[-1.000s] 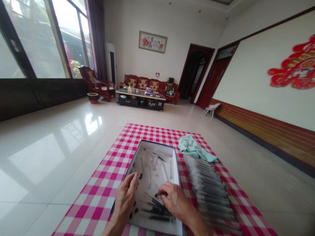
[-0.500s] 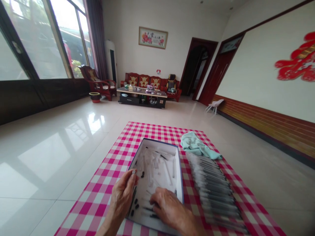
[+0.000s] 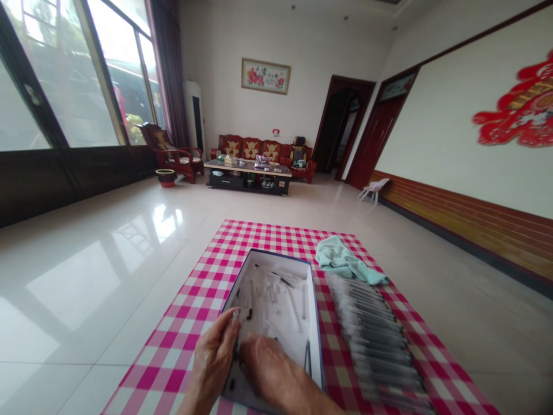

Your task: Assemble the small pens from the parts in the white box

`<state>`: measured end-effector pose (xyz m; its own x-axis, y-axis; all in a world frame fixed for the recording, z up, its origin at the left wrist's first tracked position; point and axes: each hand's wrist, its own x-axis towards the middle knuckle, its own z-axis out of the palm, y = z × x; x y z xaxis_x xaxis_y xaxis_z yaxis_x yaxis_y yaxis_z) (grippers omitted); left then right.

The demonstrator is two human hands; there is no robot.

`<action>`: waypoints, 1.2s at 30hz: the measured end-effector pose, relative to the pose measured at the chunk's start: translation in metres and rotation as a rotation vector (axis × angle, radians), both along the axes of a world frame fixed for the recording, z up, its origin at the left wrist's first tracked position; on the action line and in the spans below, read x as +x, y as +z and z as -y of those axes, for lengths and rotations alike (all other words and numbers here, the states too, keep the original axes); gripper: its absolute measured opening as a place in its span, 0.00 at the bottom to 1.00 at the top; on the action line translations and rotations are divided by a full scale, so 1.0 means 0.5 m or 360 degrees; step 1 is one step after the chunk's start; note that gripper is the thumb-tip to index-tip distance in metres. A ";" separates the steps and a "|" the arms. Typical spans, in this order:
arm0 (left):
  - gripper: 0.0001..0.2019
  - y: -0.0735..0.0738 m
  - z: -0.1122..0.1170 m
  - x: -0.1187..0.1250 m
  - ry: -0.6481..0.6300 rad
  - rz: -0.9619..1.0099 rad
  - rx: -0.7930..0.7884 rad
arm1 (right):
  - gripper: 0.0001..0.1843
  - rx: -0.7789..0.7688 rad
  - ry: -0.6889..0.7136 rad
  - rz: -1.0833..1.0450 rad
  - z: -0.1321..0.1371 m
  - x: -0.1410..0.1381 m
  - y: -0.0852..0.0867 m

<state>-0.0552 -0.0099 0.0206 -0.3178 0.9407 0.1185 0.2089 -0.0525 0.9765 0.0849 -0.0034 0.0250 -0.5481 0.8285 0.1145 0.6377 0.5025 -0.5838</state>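
Note:
My left hand [image 3: 212, 349] is closed at the left edge of a shallow white box [image 3: 317, 323] with a blue rim. A small clear end, apparently of a pen barrel [image 3: 235, 313], pokes out above its thumb and forefinger. My right hand [image 3: 263, 360] is over the box close beside the left one, smeared by motion, its fingertips hidden. Inside the box lie clear plastic tubes [image 3: 292, 311], thin black pen refills [image 3: 286, 282] and small black caps [image 3: 249, 314].
To the right of the box lies a row of many clear pens with dark insides [image 3: 375, 334]. A crumpled mint cloth [image 3: 345, 262] is behind them. All rest on a pink checked tablecloth [image 3: 173, 323]. A coffee table [image 3: 248, 173] and sofa [image 3: 250, 147] stand farther off.
My right hand has moved left across the box, up to my left hand. The left hand stays at the box's left edge with its grip unchanged. The view has tilted slightly.

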 end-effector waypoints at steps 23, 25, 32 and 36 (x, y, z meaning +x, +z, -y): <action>0.13 -0.009 0.017 0.055 -0.0416 -0.1229 0.0660 | 0.07 -0.0219 -0.0456 -0.0951 0.006 0.094 0.025; 0.13 -0.007 0.016 0.059 -0.0414 -0.1259 0.0661 | 0.07 -0.0175 -0.0462 -0.0925 0.007 0.094 0.024; 0.13 -0.023 -0.010 0.075 -0.0413 -0.1085 0.0721 | 0.09 -0.0181 -0.0455 -0.1079 0.006 0.099 0.025; 0.13 -0.034 -0.019 0.081 -0.0471 -0.0934 0.0624 | 0.09 -0.0347 -0.0491 -0.1162 -0.002 0.102 0.012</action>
<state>-0.0148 -0.0002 0.0036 0.1593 0.8312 0.5326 0.6109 -0.5068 0.6082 0.1361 -0.0022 0.0312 -0.1422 0.9746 0.1730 0.1504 0.1940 -0.9694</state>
